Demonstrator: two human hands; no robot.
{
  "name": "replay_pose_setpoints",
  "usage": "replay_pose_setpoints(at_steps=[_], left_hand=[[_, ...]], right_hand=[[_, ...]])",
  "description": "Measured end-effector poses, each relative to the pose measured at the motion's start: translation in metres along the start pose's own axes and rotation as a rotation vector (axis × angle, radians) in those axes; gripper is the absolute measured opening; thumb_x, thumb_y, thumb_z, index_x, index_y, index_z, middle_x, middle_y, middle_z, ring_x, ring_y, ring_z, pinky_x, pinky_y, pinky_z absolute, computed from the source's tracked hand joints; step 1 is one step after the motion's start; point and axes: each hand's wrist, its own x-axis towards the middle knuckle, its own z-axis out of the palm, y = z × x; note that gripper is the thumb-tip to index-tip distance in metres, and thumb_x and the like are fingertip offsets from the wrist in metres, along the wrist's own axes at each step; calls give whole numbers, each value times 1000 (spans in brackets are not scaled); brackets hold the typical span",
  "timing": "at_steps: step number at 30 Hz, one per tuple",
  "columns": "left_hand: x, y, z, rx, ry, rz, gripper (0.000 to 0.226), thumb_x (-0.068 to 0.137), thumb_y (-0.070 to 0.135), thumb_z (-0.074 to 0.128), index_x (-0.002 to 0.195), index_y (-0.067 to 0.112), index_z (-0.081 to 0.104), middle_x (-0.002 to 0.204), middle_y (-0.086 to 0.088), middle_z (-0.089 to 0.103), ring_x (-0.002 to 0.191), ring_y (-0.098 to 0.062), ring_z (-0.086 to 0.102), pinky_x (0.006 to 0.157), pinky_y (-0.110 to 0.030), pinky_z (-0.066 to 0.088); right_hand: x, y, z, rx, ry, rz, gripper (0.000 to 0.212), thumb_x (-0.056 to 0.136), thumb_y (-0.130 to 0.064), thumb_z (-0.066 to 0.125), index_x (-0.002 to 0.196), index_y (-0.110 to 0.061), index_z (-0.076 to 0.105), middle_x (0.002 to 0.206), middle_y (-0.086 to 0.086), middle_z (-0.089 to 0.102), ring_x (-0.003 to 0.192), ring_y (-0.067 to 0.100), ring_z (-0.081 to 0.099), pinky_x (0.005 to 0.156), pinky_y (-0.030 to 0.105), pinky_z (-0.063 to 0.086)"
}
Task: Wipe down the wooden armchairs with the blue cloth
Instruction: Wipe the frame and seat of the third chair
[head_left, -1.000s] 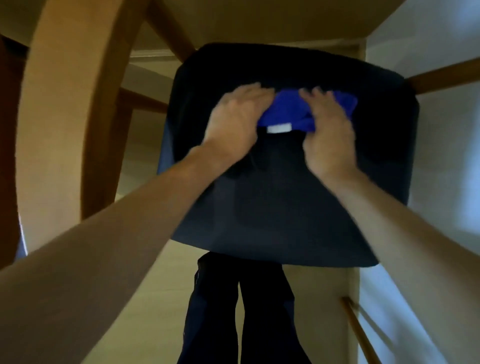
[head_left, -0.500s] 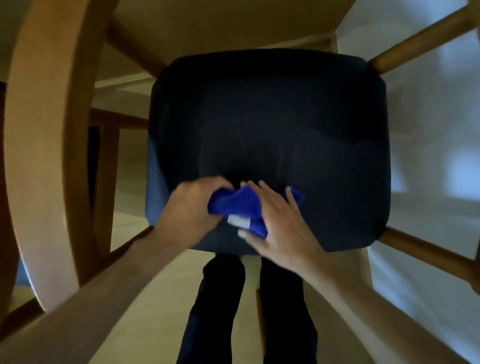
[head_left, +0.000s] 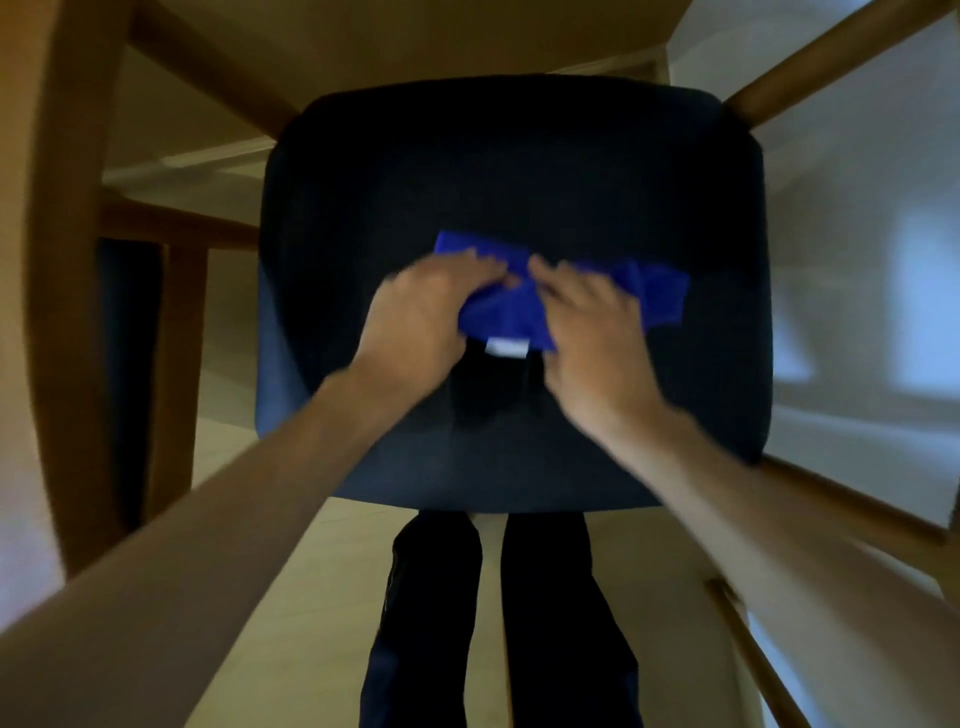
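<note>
Blue cloth (head_left: 524, 306) lies bunched on the middle of the dark seat (head_left: 519, 171), a white tag (head_left: 508, 347) showing at its near edge; the left hand (head_left: 421, 317) rests on the cloth's left part with its fingers bent over the fabric, and the right hand (head_left: 592, 327) rests on the right part, fingers (head_left: 545, 270) reaching toward the far side; motion blur hides whether either hand pinches the cloth or only presses it, so the grip cannot be told; the two hands sit just beside each other, fingertips nearly meeting over the cloth, and a loose corner of blue sticks out to the right past the right hand; wooden frame parts (head_left: 810, 67) run out from the seat at far right and near right, and a broad curved wooden piece (head_left: 67, 260) stands at the left; the person's dark trouser legs (head_left: 436, 623) show below the seat's near edge, over a pale floor (head_left: 291, 597); a pale wall (head_left: 857, 260) is at the right.
</note>
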Motion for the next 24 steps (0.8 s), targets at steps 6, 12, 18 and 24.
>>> replay_pose_setpoints(at_steps=[6, 12, 18, 24], left_hand=[[-121, 6, 14, 79, -258, -103, 65, 64, 1, 81, 124, 21, 65, 120, -1, 68, 109, -22, 66, 90, -33, 50], [-71, 20, 3, 55, -54, -79, 52, 70, 3, 76, 120, 17, 69, 118, -8, 69, 110, -28, 65, 89, -43, 54], [47, 28, 7, 155, 90, 62, 47, 83, 4, 65, 128, 15, 59, 136, -9, 57, 131, -23, 48, 108, -42, 41], [-28, 31, 43, 69, -45, -47, 58, 76, -5, 64, 131, 12, 59, 145, -9, 49, 130, -26, 50, 105, -41, 44]], right_hand=[[-97, -2, 17, 80, -199, -191, 79, 74, -12, 76, 145, -24, 46, 147, -7, 49, 135, 17, 45, 103, 42, 39], [-63, 22, -15, 28, -129, -51, 76, 78, -9, 65, 146, -35, 42, 136, -3, 51, 124, 23, 50, 113, 64, 22], [21, 69, -41, 69, 145, 97, 66, 84, 7, 51, 143, -21, 46, 155, 6, 35, 142, 26, 32, 119, 36, 26], [-68, 47, -4, 204, 44, 167, 65, 84, 12, 51, 143, -15, 49, 154, 9, 39, 144, 23, 33, 121, 25, 16]])
